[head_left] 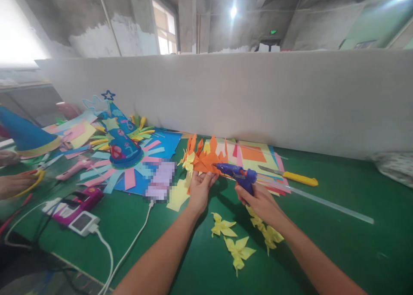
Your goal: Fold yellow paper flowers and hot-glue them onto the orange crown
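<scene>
My left hand point(200, 189) is closed on the lower edge of an orange paper crown point(206, 159) with tall pointed pieces. A yellow folded paper flower point(189, 161) sits at the crown's left end. In my right hand point(258, 200) is a blue hot glue gun point(237, 173), its nozzle pointing left at the crown's right part; whether the tip touches the paper I cannot tell. Several yellow folded paper flowers point(239, 252) lie on the green table below, some beside my right forearm.
A yellow-handled knife point(300, 178) and a clear glue stick point(335, 205) lie at right, near coloured paper sheets point(271, 157). Blue party hats point(124, 148), a phone point(160, 181) and a cabled power strip point(75, 209) stand left. Another person's hand point(19, 184) is at far left.
</scene>
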Motion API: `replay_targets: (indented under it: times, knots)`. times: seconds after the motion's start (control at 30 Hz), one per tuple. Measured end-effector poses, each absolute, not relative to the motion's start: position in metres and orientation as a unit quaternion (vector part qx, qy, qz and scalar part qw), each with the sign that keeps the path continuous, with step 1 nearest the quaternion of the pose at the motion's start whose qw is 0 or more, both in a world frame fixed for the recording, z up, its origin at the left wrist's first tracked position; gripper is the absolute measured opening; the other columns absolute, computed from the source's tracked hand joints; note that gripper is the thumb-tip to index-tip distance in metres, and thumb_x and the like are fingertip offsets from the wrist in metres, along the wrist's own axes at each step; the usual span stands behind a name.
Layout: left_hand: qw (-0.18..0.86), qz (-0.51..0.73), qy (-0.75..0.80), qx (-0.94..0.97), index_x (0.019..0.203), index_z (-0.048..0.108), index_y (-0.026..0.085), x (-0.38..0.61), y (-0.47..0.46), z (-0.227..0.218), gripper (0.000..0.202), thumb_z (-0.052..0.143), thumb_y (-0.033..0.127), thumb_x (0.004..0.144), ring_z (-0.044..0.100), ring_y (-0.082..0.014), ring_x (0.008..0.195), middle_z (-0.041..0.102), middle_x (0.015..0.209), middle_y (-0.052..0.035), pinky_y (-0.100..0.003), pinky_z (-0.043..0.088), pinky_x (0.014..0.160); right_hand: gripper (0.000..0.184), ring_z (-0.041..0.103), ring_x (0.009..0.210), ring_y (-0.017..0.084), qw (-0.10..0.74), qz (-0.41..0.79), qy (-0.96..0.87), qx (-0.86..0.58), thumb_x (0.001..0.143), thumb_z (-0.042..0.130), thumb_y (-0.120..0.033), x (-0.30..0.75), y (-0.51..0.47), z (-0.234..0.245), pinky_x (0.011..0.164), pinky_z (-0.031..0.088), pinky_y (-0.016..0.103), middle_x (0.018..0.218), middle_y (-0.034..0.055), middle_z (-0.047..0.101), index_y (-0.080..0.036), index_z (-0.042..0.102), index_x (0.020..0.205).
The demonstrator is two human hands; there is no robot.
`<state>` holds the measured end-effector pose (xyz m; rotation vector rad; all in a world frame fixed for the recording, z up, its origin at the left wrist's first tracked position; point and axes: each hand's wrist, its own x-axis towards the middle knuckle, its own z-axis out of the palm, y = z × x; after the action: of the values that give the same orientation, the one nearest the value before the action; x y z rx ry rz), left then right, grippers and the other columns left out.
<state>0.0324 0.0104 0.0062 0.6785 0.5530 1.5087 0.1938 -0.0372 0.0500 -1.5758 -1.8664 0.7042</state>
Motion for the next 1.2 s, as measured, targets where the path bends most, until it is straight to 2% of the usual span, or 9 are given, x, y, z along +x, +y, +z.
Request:
replay_targets:
  times: [0.1,0.2,0.4,0.73,0.97,1.2]
  knots:
    - [0.646,0.661,0.243,0.294,0.11,0.051,0.023,0.032,0.011,0.006,0.046,0.072,0.024,0.07,0.066,-0.0159,0.092,0.07,0.098,-0.0029,-0.038,0.046,0.095,0.049,0.047,0.047,0.013,0.294,0.256,-0.702,-0.596,0.084,0.036,-0.059,0.195,-0.038,0.052,0.049,0.037,0.025,0.051,-0.0019,0.052,-0.02,0.05,0.059]
    - [0.645,0.661,0.252,0.289,0.11,0.05,0.023,0.032,0.012,0.005,0.048,0.073,0.024,0.068,0.067,-0.016,0.09,0.07,0.094,-0.0024,-0.038,0.046,0.094,0.049,0.047,0.046,0.013,0.29,0.245,-0.706,-0.598,0.085,0.035,-0.059,0.195,-0.04,0.054,0.048,0.037,0.025,0.05,-0.0016,0.052,-0.021,0.049,0.058]
    - [0.644,0.664,0.246,0.289,0.105,0.052,0.022,0.033,0.011,0.006,0.041,0.072,0.023,0.07,0.067,-0.0163,0.091,0.07,0.094,-0.0029,-0.039,0.046,0.095,0.048,0.049,0.047,0.014,0.277,0.235,-0.707,-0.606,0.085,0.035,-0.058,0.199,-0.043,0.05,0.049,0.037,0.025,0.05,-0.0016,0.053,-0.021,0.05,0.059]
    - [0.648,0.656,0.238,0.306,0.108,0.052,0.024,0.034,0.006,0.011,0.042,0.071,0.023,0.071,0.066,-0.0146,0.09,0.07,0.098,-0.0023,-0.034,0.048,0.09,0.047,0.05,0.048,0.015,0.284,0.244,-0.707,-0.599,0.084,0.039,-0.057,0.196,-0.044,0.05,0.049,0.038,0.026,0.051,-0.0009,0.053,-0.021,0.05,0.058]
    - [0.641,0.66,0.251,0.3,0.1,0.052,0.021,0.035,0.006,0.01,0.036,0.072,0.023,0.07,0.067,-0.0121,0.079,0.069,0.08,0.0012,-0.034,0.049,0.089,0.045,0.05,0.048,0.014,0.283,0.256,-0.699,-0.605,0.083,0.041,-0.058,0.199,-0.046,0.044,0.047,0.037,0.024,0.053,-0.0013,0.053,-0.02,0.049,0.06]
    - [0.642,0.66,0.246,0.303,0.102,0.051,0.021,0.035,0.005,0.009,0.038,0.072,0.023,0.07,0.067,-0.0142,0.086,0.07,0.09,-0.0016,-0.036,0.049,0.09,0.047,0.045,0.045,0.013,0.279,0.234,-0.689,-0.627,0.081,0.038,-0.059,0.206,-0.049,0.052,0.046,0.034,0.024,0.048,-0.0017,0.048,-0.021,0.045,0.055]
